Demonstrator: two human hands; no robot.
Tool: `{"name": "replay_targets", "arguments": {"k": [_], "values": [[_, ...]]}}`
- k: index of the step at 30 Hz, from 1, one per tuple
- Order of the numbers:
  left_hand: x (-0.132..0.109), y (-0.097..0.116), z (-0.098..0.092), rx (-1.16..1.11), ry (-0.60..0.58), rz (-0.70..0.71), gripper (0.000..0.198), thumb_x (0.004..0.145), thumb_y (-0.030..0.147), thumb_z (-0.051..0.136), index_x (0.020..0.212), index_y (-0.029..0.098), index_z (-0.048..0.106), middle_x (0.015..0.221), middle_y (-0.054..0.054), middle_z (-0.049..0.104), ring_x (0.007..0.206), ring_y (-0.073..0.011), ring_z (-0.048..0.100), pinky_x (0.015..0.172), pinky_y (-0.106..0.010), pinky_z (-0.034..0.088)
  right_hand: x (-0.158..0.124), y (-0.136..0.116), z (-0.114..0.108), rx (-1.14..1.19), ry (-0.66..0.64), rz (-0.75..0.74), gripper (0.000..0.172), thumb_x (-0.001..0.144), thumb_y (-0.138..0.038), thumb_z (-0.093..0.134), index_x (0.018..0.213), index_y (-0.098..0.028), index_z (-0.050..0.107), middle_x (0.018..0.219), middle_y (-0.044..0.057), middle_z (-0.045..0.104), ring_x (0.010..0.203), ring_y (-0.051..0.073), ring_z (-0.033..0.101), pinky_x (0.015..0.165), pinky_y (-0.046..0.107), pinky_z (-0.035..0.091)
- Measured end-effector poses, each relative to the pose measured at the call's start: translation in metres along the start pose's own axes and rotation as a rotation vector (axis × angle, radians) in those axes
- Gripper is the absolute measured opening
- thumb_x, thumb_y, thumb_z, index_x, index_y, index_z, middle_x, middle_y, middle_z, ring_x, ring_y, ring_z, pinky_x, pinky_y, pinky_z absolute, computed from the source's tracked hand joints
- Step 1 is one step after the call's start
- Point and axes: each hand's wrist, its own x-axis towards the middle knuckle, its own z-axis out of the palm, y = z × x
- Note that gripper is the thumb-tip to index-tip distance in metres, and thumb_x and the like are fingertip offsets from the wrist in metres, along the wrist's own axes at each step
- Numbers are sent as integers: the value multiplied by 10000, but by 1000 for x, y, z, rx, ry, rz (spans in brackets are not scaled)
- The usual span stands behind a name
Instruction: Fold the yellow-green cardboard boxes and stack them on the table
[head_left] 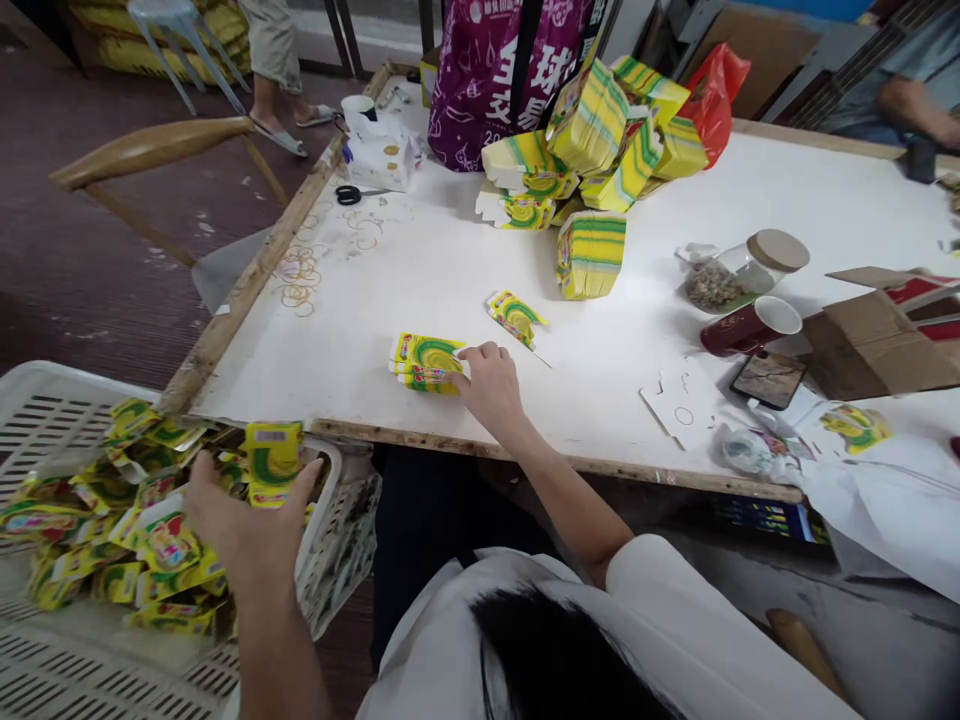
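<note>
My left hand [255, 540] is over the white plastic basket [330, 520], its thumb and fingers spread wide apart. A small yellow-green carton [274, 460] stands just beyond the palm, between thumb and fingers, with a gap on the finger side. Loose cartons [169, 540] of the same kind lie heaped in the basket. On the white table, my right hand [491, 385] grips the right end of a short stack of cartons [427, 362] near the front edge; its fingertips partly cover that end. Another flat carton [516, 316] lies just beyond this hand, beside a thin stick.
Bundles of flat cartons [592, 255] are piled before a purple bag [480, 90]. Black scissors [349, 194] and rubber bands [298, 275] lie at left. A glass jar [720, 285], maroon mug [731, 330], phone [769, 380] and cardboard box [870, 340] stand right. Other people are beyond the table.
</note>
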Motion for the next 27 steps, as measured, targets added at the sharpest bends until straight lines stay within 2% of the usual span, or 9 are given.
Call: {"name": "replay_targets", "arguments": {"k": [2, 4, 8, 11, 16, 19, 23, 25, 27], "values": [[0, -5, -3, -69, 12, -83, 982, 698, 575, 789, 1468, 108, 399, 1426, -240, 466, 1319, -413, 461, 1090, -613, 387, 11, 0, 4, -132, -42, 76, 277, 887, -318, 700, 1061, -106, 663, 1120, 177, 598, 1094, 314, 516, 941, 432, 406], [-6, -3, 3, -176, -65, -109, 864, 722, 566, 767, 1414, 139, 476, 1363, -199, 546, 1244, -369, 544, 1037, -570, 458, 16, -1, 9, -154, -68, 97, 259, 879, -302, 711, 1031, -101, 652, 1117, 176, 599, 1095, 318, 511, 933, 426, 396], [-20, 13, 25, -335, -255, -80, 632, 777, 506, 736, 1292, 171, 584, 1299, -140, 610, 1170, -295, 599, 1009, -475, 495, 17, -4, 16, -128, -79, 116, 245, 872, -236, 713, 1048, -105, 604, 1148, 180, 595, 1107, 313, 508, 933, 410, 382], [-28, 21, 40, -449, -356, -54, 552, 798, 466, 730, 1256, 185, 603, 1274, -122, 628, 1146, -258, 609, 983, -413, 506, 17, -4, 17, -76, -79, 102, 255, 869, -166, 693, 1080, -124, 555, 1129, 162, 615, 1069, 287, 538, 910, 390, 392], [-44, 28, 67, -871, -569, -250, 559, 767, 455, 775, 1230, 186, 615, 1220, -141, 656, 1099, -253, 636, 944, -385, 519, 9, -4, 7, 66, -33, 31, 245, 841, -88, 641, 1016, -167, 489, 1000, 73, 640, 928, 215, 580, 834, 332, 419], [-48, 39, 83, -1218, -470, -399, 627, 746, 542, 769, 1279, 262, 594, 1293, -110, 617, 1121, -258, 629, 932, -403, 526, -10, -13, 1, 190, -26, -60, 228, 824, -91, 627, 955, -186, 466, 937, 21, 624, 836, 160, 578, 757, 265, 431], [-41, 61, 84, -1499, -228, -535, 713, 731, 768, 638, 1219, 249, 651, 1327, -97, 593, 1237, -291, 555, 983, -414, 505, -47, -33, 13, 542, -278, -280, 225, 737, -55, 637, 856, -190, 503, 797, -20, 583, 702, 126, 524, 652, 232, 384], [-34, 69, 77, -1525, -182, -558, 768, 692, 809, 626, 1151, 196, 681, 1195, -113, 638, 1138, -295, 594, 930, -405, 532, -62, -41, 24, 705, -370, -249, 219, 705, -78, 660, 825, -192, 516, 742, -28, 554, 663, 123, 494, 622, 238, 367], [-28, 75, 69, -1555, -179, -567, 706, 629, 786, 687, 983, 175, 684, 939, -72, 627, 914, -242, 622, 827, -372, 560, -72, -48, 31, 884, -421, -150, 238, 687, -143, 708, 811, -202, 514, 727, -24, 535, 651, 131, 474, 603, 256, 365]]}}
